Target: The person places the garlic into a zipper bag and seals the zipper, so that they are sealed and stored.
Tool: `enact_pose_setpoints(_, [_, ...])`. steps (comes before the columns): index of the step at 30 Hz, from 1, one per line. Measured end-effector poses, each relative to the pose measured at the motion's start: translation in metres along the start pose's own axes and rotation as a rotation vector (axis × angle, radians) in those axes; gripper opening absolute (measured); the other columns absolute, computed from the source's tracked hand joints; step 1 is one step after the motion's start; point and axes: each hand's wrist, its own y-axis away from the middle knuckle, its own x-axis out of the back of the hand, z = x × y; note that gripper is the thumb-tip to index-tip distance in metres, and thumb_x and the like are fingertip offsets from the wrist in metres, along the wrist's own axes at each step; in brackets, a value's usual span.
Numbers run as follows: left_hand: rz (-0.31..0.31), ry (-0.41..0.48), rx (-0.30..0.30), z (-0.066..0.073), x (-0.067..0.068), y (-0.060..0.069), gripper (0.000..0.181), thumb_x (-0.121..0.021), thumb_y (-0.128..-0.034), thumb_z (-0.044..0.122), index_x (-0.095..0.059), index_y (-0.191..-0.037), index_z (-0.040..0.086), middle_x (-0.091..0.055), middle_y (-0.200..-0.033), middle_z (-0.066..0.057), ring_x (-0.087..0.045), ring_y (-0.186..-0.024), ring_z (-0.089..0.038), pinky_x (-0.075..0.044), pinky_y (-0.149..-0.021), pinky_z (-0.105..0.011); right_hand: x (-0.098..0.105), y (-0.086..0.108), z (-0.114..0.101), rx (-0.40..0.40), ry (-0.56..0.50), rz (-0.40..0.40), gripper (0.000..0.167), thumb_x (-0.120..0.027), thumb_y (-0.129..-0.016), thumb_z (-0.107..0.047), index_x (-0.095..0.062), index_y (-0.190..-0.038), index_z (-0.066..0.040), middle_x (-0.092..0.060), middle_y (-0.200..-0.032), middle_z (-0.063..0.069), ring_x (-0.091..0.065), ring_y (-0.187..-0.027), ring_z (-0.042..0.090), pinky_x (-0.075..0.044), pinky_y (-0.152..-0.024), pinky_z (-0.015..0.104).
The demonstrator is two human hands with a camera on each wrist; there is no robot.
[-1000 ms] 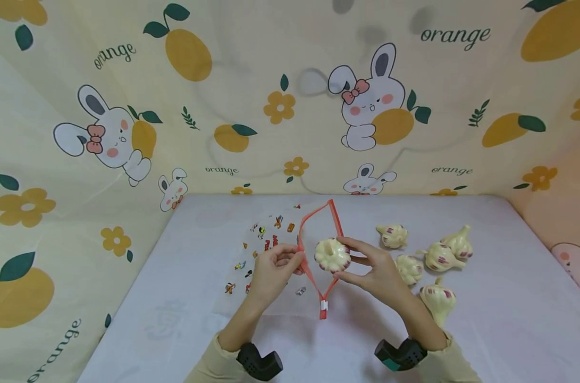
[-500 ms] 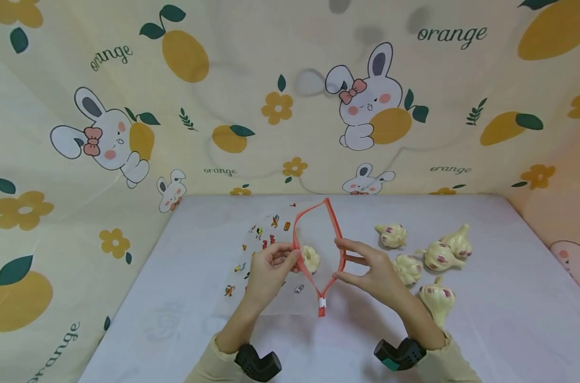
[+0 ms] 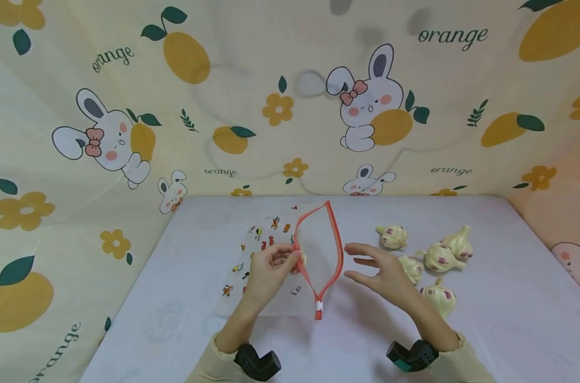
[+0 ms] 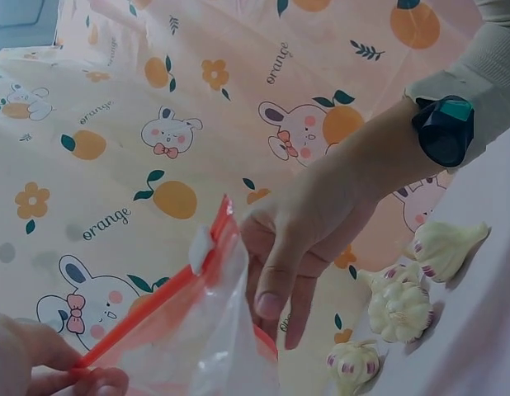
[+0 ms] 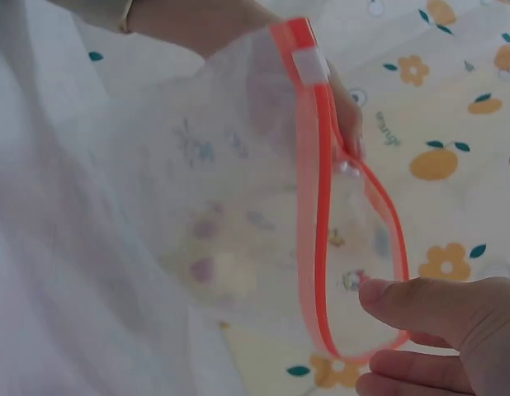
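Note:
A clear zip bag (image 3: 338, 229) with small printed cartoons has its red-edged mouth spread wide. My left hand (image 3: 269, 268) pinches the left side of that mouth between thumb and fingers. Just off the opposite edge is my right hand (image 3: 387, 274), thumb and fingers parted, with nothing in it. A white slider (image 3: 319, 306) sits at the near end of the zip. Through the cloudy film in the right wrist view, a garlic bulb (image 5: 218, 268) shows blurred inside the bag; in the head view my left hand mostly hides it.
Several more garlic bulbs (image 3: 443, 257) lie on the white-covered table (image 3: 505, 319), right of the bag and close to my right forearm. A patterned cloth backdrop (image 3: 251, 106) rises behind the table's far edge.
The garlic bulb has gone from my right hand through the bag's mouth and inside, released. My right hand has then drawn back to the right, while my left keeps its pinch.

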Motion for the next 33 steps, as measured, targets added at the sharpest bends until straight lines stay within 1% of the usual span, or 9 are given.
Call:
enact_pose_setpoints(2, [-0.002,-0.004,0.004,0.000,0.000,0.000,0.021,-0.063,-0.0906,0.003,-0.064,-0.104,-0.013,-0.066,-0.093,-0.036,-0.063,-0.066,0.001,-0.060,-0.065,-0.016,0.004,0.002,0.002,-0.006,0.015,0.007,0.048,-0.081,-0.074,-0.005,-0.063,-0.119,0.000,-0.071,-0.111,0.017,-0.068,-0.100,0.031,-0.061,-0.082,0.034])
enact_pose_setpoints(6, [0.001,-0.009,0.014,-0.001,0.001,0.000,0.022,-0.063,-0.0907,0.004,-0.064,-0.105,-0.012,-0.066,-0.093,-0.035,-0.063,-0.066,0.001,-0.060,-0.065,-0.016,0.012,0.005,0.005,-0.012,0.060,0.014,0.047,-0.081,-0.073,-0.004,-0.064,-0.117,-0.001,-0.073,-0.108,0.015,-0.070,-0.097,0.028,-0.062,-0.080,0.033])
enact_pose_setpoints(11, [0.002,-0.010,0.026,0.000,0.001,0.000,0.021,-0.063,-0.0908,0.004,-0.064,-0.105,-0.011,-0.066,-0.093,-0.035,-0.063,-0.066,0.001,-0.059,-0.065,-0.016,0.021,0.009,0.011,-0.058,0.094,-0.004,0.045,-0.080,-0.075,-0.007,-0.064,-0.116,-0.002,-0.073,-0.108,0.016,-0.073,-0.092,0.023,-0.062,-0.078,0.031])
enact_pose_setpoints(14, [0.000,-0.008,0.027,0.001,0.001,0.000,0.021,-0.063,-0.0909,0.004,-0.063,-0.105,-0.012,-0.066,-0.093,-0.035,-0.063,-0.066,0.001,-0.059,-0.065,-0.016,0.027,0.011,0.017,-0.087,0.089,-0.012,0.043,-0.080,-0.076,-0.007,-0.065,-0.115,-0.001,-0.072,-0.109,0.017,-0.072,-0.094,0.010,-0.061,-0.079,0.021])
enact_pose_setpoints(17, [0.000,-0.006,0.030,0.001,0.001,0.000,0.021,-0.063,-0.0911,0.004,-0.064,-0.105,-0.012,-0.066,-0.093,-0.035,-0.063,-0.066,0.000,-0.059,-0.065,-0.016,0.035,0.014,0.021,-0.094,0.088,-0.016,0.040,-0.079,-0.076,-0.006,-0.065,-0.113,0.001,-0.072,-0.109,0.017,-0.066,-0.097,-0.004,-0.057,-0.081,0.010])
enact_pose_setpoints(18, [0.000,-0.005,0.030,0.001,0.001,0.000,0.021,-0.063,-0.0911,0.004,-0.064,-0.105,-0.011,-0.066,-0.094,-0.035,-0.063,-0.066,0.000,-0.059,-0.065,-0.016,0.037,0.015,0.022,-0.093,0.088,-0.016,0.039,-0.079,-0.076,-0.005,-0.065,-0.112,0.001,-0.072,-0.108,0.017,-0.064,-0.097,-0.007,-0.056,-0.081,0.010])
enact_pose_setpoints(24, [-0.001,-0.008,0.017,0.002,0.003,0.000,0.021,-0.062,-0.0912,0.004,-0.064,-0.105,-0.012,-0.066,-0.093,-0.036,-0.064,-0.066,0.001,-0.060,-0.066,-0.016,0.051,0.019,0.026,-0.086,0.132,-0.030,0.035,-0.079,-0.076,-0.006,-0.067,-0.109,-0.001,-0.073,-0.105,0.015,-0.058,-0.096,-0.016,-0.060,-0.078,0.016])
enact_pose_setpoints(29, [0.000,-0.001,0.007,0.002,0.003,0.000,0.020,-0.062,-0.0910,0.003,-0.064,-0.104,-0.012,-0.065,-0.093,-0.036,-0.063,-0.066,0.002,-0.060,-0.066,-0.016,0.062,0.024,0.034,-0.077,0.157,-0.041,0.035,-0.078,-0.077,-0.006,-0.067,-0.110,-0.001,-0.073,-0.106,0.017,-0.056,-0.095,-0.019,-0.057,-0.077,0.011])
enact_pose_setpoints(33, [-0.013,-0.001,-0.007,0.000,0.003,0.000,0.021,-0.062,-0.0912,0.004,-0.063,-0.105,-0.012,-0.065,-0.094,-0.037,-0.064,-0.067,0.003,-0.060,-0.066,-0.016,0.071,0.031,0.039,-0.085,0.169,-0.039,0.033,-0.078,-0.077,-0.005,-0.068,-0.108,-0.001,-0.073,-0.104,0.018,-0.055,-0.093,-0.020,-0.057,-0.075,0.011])
